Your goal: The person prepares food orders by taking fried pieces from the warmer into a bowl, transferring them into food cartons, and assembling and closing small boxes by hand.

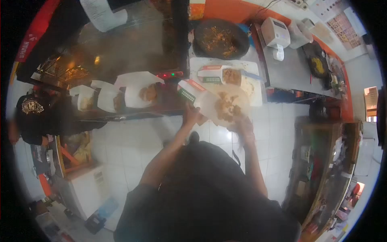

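My left hand (pixel 192 114) is closed on the near side of an open paper box (pixel 192 93) with a red and green print. My right hand (pixel 244 128) is closed on the lower right edge of a round, pale sheet or flatbread (pixel 240 96), which carries brown food (pixel 227 107). The sheet's left side meets the box. Just beyond, on a white cutting board (pixel 254 68), lies another printed box (pixel 210 74) with brown food in it, beside a knife (pixel 252 75). Further back is a dark pan (pixel 221 39) with food scraps.
Several open white boxes with food (pixel 141 90) line the counter at left. Behind them is a large dark-framed glass case (pixel 125 44). A person in a black shirt (pixel 34 109) stands at far left. A white printer (pixel 276 33) sits on the right counter; shelves (pixel 322 161) stand at right.
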`<state>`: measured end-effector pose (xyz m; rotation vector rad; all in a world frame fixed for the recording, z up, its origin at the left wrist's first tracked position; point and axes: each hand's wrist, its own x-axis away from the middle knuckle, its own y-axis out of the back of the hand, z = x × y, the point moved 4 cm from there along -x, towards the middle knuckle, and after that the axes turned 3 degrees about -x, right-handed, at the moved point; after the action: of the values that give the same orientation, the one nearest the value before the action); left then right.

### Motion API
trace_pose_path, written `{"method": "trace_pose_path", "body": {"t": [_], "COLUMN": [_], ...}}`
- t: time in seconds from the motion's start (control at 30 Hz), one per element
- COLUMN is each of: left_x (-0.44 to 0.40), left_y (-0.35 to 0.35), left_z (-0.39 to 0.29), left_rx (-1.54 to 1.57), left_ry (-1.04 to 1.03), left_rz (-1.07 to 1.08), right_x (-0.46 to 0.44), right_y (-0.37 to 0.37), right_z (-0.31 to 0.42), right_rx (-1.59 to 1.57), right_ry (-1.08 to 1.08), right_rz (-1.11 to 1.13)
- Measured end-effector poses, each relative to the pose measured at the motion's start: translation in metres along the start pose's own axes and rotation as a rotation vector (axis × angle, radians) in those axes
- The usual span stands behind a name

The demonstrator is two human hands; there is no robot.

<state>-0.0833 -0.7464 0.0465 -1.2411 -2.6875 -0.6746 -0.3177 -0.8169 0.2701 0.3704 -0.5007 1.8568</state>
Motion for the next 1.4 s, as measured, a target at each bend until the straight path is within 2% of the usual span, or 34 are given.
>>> {"method": "trace_pose_path", "body": {"t": [0.1, 0.13, 0.17, 0.23, 0.27, 0.37, 0.53, 0.6, 0.67, 0.73, 0.97, 1.07, 1.17, 1.23, 1.27, 1.33, 1.37, 1.4], "left_x": [-0.006, -0.003, -0.001, 0.005, 0.007, -0.005, 0.005, 0.011, 0.010, 0.028, 0.022, 0.018, 0.014, 0.018, 0.020, 0.014, 0.006, -0.011], "left_y": [-0.001, -0.008, -0.007, -0.005, -0.004, -0.017, -0.006, 0.000, -0.001, 0.019, 0.016, 0.021, 0.021, 0.022, 0.021, 0.013, 0.000, -0.012], "left_z": [0.007, -0.006, -0.017, -0.040, -0.052, -0.034, -0.075, -0.097, -0.105, -0.156, -0.154, -0.156, -0.155, -0.162, -0.158, -0.140, -0.103, -0.060], "left_rx": [0.110, 0.182, 0.243, 0.360, 0.285, 0.238, 0.389, 0.247, 0.146, 0.692, 0.832, 0.812, 0.847, 0.999, 1.000, 0.988, 0.988, 0.571], "left_ry": [0.021, 0.052, 0.062, 0.091, 0.020, -0.065, -0.083, -0.254, -0.393, 0.139, 0.187, 0.139, 0.209, 0.350, 0.355, 0.266, 0.274, -0.063], "left_rz": [-0.015, 0.067, 0.121, 0.228, 0.216, 0.170, 0.065, 0.103, 0.109, 0.181, 0.174, 0.170, 0.235, 0.306, 0.305, 0.385, 0.382, 0.342], "right_x": [-0.020, -0.024, -0.027, -0.022, -0.019, -0.023, -0.017, -0.016, -0.031, -0.034, -0.030, -0.027, -0.028, -0.029, -0.030, -0.039, -0.036, -0.033], "right_y": [-0.014, -0.018, -0.021, -0.031, -0.035, -0.040, -0.052, -0.054, -0.042, -0.038, -0.044, -0.052, -0.055, -0.053, -0.052, -0.045, -0.045, -0.046], "right_z": [0.011, 0.015, 0.017, 0.034, 0.038, 0.035, 0.047, 0.053, 0.035, 0.028, 0.044, 0.060, 0.068, 0.071, 0.068, 0.062, 0.063, 0.068], "right_rx": [0.067, 0.062, 0.059, 0.386, 0.551, 0.576, 0.646, 0.769, 0.701, 0.636, 0.606, 0.796, 0.761, 0.873, 0.876, 0.627, 0.629, 0.664], "right_ry": [0.090, 0.218, 0.221, 0.384, 0.463, 0.434, 0.419, 0.516, 0.522, 0.528, 0.678, 0.750, 0.813, 0.930, 0.925, 0.721, 0.713, 0.698], "right_rz": [0.025, 0.072, 0.082, 0.091, 0.091, 0.095, 0.076, 0.009, 0.008, -0.015, -0.066, -0.092, -0.163, -0.188, -0.186, -0.158, -0.155, -0.213]}}
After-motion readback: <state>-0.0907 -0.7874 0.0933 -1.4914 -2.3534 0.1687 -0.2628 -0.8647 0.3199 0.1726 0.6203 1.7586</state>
